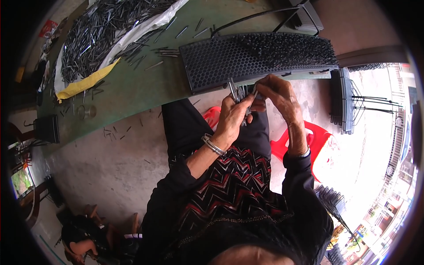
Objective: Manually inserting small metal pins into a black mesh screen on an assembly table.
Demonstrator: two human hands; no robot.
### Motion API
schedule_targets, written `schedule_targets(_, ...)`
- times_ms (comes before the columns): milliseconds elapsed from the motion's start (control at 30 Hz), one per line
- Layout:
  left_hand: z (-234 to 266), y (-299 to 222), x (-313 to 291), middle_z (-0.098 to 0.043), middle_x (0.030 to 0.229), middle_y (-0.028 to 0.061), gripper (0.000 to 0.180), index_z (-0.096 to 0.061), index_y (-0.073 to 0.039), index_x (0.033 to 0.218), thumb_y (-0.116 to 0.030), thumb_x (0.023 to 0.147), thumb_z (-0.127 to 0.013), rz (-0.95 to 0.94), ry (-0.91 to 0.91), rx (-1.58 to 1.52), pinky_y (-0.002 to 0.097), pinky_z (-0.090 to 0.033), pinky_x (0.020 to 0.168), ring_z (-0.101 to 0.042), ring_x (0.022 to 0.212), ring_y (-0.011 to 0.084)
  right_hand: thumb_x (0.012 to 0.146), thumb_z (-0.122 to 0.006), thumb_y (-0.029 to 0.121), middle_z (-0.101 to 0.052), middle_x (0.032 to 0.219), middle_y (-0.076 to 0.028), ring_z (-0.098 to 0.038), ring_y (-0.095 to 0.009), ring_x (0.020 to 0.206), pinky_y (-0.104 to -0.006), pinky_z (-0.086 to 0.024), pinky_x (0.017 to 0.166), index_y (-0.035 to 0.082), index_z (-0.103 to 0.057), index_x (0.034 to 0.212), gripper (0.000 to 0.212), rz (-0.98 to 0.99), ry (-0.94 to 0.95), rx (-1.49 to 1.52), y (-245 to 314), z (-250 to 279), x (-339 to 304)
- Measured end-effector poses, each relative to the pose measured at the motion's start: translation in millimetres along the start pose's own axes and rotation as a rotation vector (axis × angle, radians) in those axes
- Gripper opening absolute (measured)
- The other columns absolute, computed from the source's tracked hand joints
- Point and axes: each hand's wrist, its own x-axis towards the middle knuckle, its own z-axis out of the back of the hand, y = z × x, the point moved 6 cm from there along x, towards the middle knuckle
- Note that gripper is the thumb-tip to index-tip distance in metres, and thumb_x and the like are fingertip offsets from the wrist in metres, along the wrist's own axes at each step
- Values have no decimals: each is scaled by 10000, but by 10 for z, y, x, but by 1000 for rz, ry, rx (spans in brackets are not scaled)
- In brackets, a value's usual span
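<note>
A bundle of thin grey metal rods (233, 89) pokes out of my left hand (230, 118), which is wrapped round it. Close against the bundle, my right hand (281, 95) has its fingers bent and pinched together. Whatever lies between those fingertips is too small and covered to make out. Both hands are above my lap, just off the near edge of a black rack (212, 64) with a honeycomb of holes. Its right part is thickly filled with upright dark rod ends, while the holes on its left side are bare.
On the green table (150, 92), a big heap of dark rods (104, 37) lies on a white and yellow sack (88, 86), with loose rods scattered beside it. A clear glass (87, 111) stands near the edge. Red stools (311, 143) and stacked black racks (343, 101) are at the right.
</note>
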Motion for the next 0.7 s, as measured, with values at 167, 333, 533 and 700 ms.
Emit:
schedule_targets(167, 93, 25, 83, -702, 913, 99, 199, -620, -38, 1026, -210, 928, -596, 0, -10, -64, 240, -448, 501, -698, 801, 190, 879, -607, 67, -651, 777, -72, -608, -121, 705, -269, -481, 651, -25, -605, 918, 100, 84, -139, 22, 39, 104, 18)
schedule_targets(333, 124, 8, 156, -677, 924, 113, 222, -601, -40, 1030, -231, 919, -621, 22, -54, -165, 291, -535, 573, -684, 834, 208, 904, -574, 64, -675, 796, -78, -641, -134, 703, -263, -489, 674, 18, -607, 957, 78, 310, -630, -293, 283, 379, 39)
schedule_targets(533, 155, 123, 193, -681, 890, 119, 195, -598, -47, 1017, -219, 927, -607, 90, -51, -243, 261, -510, 586, -650, 756, 172, 910, -577, 75, -686, 811, -105, -691, -168, 750, -278, -502, 654, 41, -614, 975, 82, 389, -710, -484, 108, 386, 202)
schedule_targets(700, 186, 142, 205, -680, 853, 120, 164, -595, -57, 984, -213, 935, -597, 69, -8, -262, 228, -437, 526, -547, 634, 111, 911, -576, 77, -679, 794, -99, -682, -159, 723, -278, -500, 642, 40, -618, 968, 80, 400, -642, -500, 131, 380, 227)
